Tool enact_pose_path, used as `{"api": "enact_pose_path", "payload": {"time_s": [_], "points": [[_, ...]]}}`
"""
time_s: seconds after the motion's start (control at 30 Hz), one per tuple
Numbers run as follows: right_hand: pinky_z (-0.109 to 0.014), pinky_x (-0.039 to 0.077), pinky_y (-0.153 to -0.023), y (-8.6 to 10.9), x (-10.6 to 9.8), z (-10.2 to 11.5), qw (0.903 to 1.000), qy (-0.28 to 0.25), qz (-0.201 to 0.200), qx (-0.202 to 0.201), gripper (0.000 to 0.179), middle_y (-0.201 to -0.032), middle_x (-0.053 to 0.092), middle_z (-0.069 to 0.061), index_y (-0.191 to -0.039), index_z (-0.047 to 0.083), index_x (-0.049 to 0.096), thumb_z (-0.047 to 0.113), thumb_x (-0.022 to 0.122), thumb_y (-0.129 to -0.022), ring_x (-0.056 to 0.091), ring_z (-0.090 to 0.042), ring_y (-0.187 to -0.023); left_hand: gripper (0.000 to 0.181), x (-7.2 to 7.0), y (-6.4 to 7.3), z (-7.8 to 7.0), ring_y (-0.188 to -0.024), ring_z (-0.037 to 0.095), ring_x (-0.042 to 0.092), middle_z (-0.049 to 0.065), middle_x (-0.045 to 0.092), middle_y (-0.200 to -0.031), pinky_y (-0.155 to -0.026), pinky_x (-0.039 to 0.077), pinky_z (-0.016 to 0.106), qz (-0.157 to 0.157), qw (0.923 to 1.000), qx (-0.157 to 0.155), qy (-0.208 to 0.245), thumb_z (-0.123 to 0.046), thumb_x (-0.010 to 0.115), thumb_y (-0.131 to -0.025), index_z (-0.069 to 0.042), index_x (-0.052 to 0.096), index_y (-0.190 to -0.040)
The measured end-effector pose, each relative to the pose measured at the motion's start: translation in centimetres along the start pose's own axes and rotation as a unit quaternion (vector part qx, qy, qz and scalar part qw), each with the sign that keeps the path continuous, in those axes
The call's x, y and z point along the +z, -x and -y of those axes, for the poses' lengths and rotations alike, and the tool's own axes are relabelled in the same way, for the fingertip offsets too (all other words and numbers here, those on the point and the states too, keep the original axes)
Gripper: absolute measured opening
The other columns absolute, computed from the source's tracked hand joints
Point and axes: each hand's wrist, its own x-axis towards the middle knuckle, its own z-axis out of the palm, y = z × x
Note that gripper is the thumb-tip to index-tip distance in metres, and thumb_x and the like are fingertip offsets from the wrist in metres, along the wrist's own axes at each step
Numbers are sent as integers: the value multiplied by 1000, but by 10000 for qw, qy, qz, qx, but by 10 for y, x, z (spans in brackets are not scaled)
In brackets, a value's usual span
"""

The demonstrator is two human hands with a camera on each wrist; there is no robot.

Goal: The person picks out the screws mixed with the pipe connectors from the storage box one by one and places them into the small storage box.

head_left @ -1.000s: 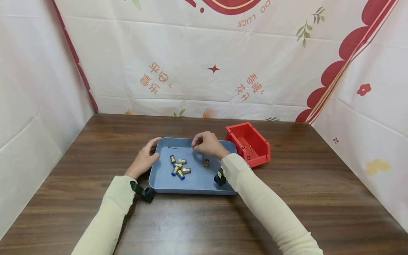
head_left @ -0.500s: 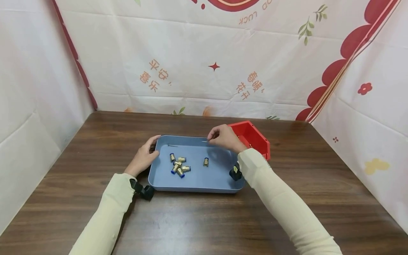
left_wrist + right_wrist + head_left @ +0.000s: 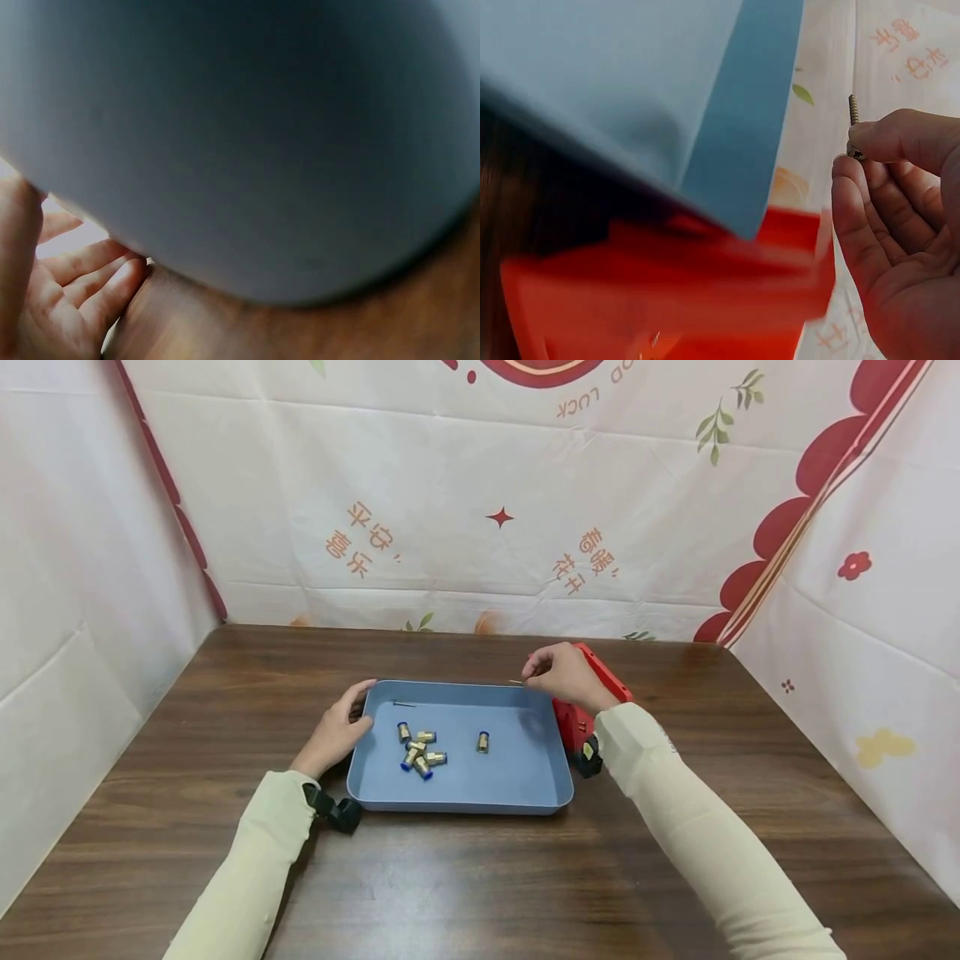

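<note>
My right hand (image 3: 566, 677) pinches a screw (image 3: 854, 124) between thumb and fingertips, its threaded end pointing up in the right wrist view. It is above the red bin (image 3: 603, 672), hiding much of it. My left hand (image 3: 335, 732) rests against the left side of the blue-grey tray (image 3: 517, 785), thumb and fingertips touching its rim and outer wall. Inside the tray lie several brass fittings with blue collars (image 3: 422, 758) in a cluster. A single fitting (image 3: 483, 742) sits apart to their right. Another screw (image 3: 404, 704) lies near the tray's back left.
The red bin stands close beside the tray's right end, with small metal pieces (image 3: 582, 726) inside. A wooden table (image 3: 450, 885) carries both. A printed white cloth (image 3: 450, 468) hangs behind and on both sides.
My right hand has moved right with the screw, from over the back of the tray to over the red bin. The left hand has stayed at the tray's left edge.
</note>
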Motion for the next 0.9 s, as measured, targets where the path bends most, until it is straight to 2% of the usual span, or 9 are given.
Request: {"api": "enact_pose_path", "payload": {"time_s": [0.2, 0.4, 0.6, 0.9], "points": [[-27, 48, -65, 5, -13, -10, 9995, 170, -132, 252, 7, -88, 68, -9, -87, 6, 70, 10, 66, -82, 58, -20, -78, 59, -1, -1, 3, -131, 40, 41, 23, 37, -145, -105, 35, 55, 16, 10000, 1, -5, -8, 43, -93, -11, 27, -150], [-31, 50, -73, 9, -24, -19, 9981, 338, -228, 464, 10, -92, 66, -11, -90, 6, 70, 11, 64, -84, 57, -23, -85, 59, 0, -1, 3, -131, 40, 41, 24, 38, -145, -105, 35, 55, 19, 10000, 19, -14, -8, 43, -93, -11, 27, -150], [-35, 52, -78, 13, -32, -30, 9974, 387, -285, 540, 12, -95, 66, -12, -93, 5, 69, 12, 64, -85, 57, -25, -89, 60, 0, -1, 3, -131, 40, 41, 23, 38, -145, -105, 35, 55, 25, 10000, 20, 11, -8, 43, -93, -10, 27, -150], [-35, 51, -78, 18, -39, -43, 9961, 335, -338, 743, 13, -96, 66, -13, -95, 5, 69, 12, 64, -85, 56, -26, -89, 59, 1, -1, 2, -130, 39, 41, 23, 39, -144, -105, 36, 54, 11, 10000, 28, 19, -8, 43, -93, -11, 27, -150]]}}
